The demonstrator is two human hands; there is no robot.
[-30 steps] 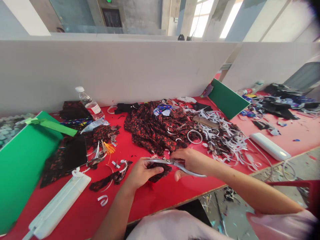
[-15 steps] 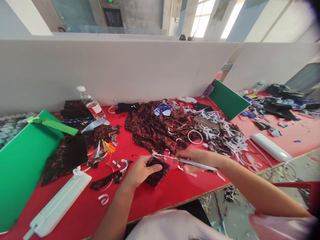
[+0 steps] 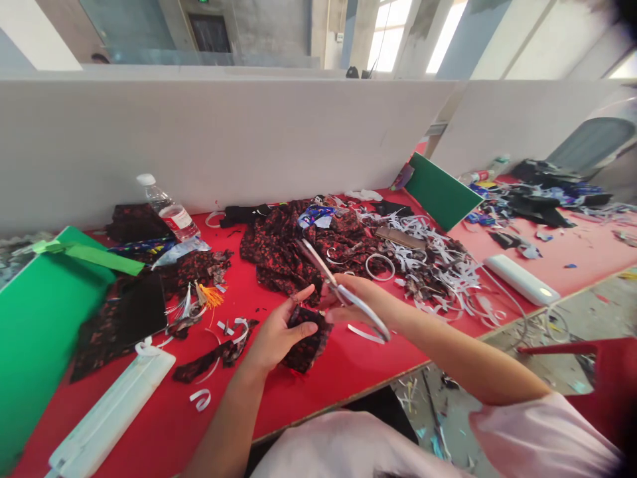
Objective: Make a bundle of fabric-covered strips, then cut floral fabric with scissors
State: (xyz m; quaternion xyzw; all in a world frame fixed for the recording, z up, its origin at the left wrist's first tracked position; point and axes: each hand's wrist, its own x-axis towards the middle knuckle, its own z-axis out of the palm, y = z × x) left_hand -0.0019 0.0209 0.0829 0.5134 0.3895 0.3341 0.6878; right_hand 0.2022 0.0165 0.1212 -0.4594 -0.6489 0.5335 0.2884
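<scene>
- On the red table (image 3: 328,385), near its front edge, the left hand (image 3: 275,335) holds a small scrap of dark red-patterned cloth (image 3: 304,340), thumb pressed on top of it and the other fingers curled beneath.
- Just right of it, the right hand (image 3: 354,300) is closed around the handles of a pair of metal scissors (image 3: 332,282); the blades lie together and point up and away to the left, above the scrap and clear of it.
- Behind both hands lies a large heap of the same floral fabric (image 3: 293,249), with a pile of white cut strips (image 3: 438,265) to its right.
- A plastic water bottle (image 3: 166,209) stands at the back left by the white partition (image 3: 223,139).
- A green board (image 3: 44,318) leans at the far left, with a long white case (image 3: 112,411) lying in front of it.
- A white ring (image 3: 379,265) rests on the fabric's edge.
</scene>
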